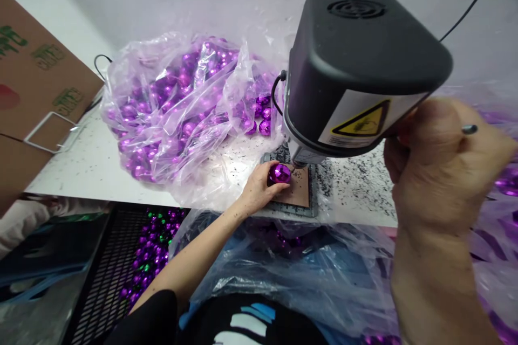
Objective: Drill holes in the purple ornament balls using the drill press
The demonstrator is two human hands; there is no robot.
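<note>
My left hand [259, 187] pinches a shiny purple faceted bead [279, 173] and holds it on a brown pad [298, 188] right under the tip of a black bench drill press [356, 70]. My right hand [441, 167] is raised close to the camera at the right. Its fingers are wrapped round the machine's lever, whose grey knob end [469, 129] sticks out past the fist. Black drilling dust covers the white table [93, 167] around the pad.
A clear plastic bag [178, 102] full of purple beads lies on the table to the left of the machine. A cardboard box [36, 81] stands at far left. A black crate [137, 264] with purple and green beads sits below the table edge. More plastic sheeting [307, 275] covers my lap.
</note>
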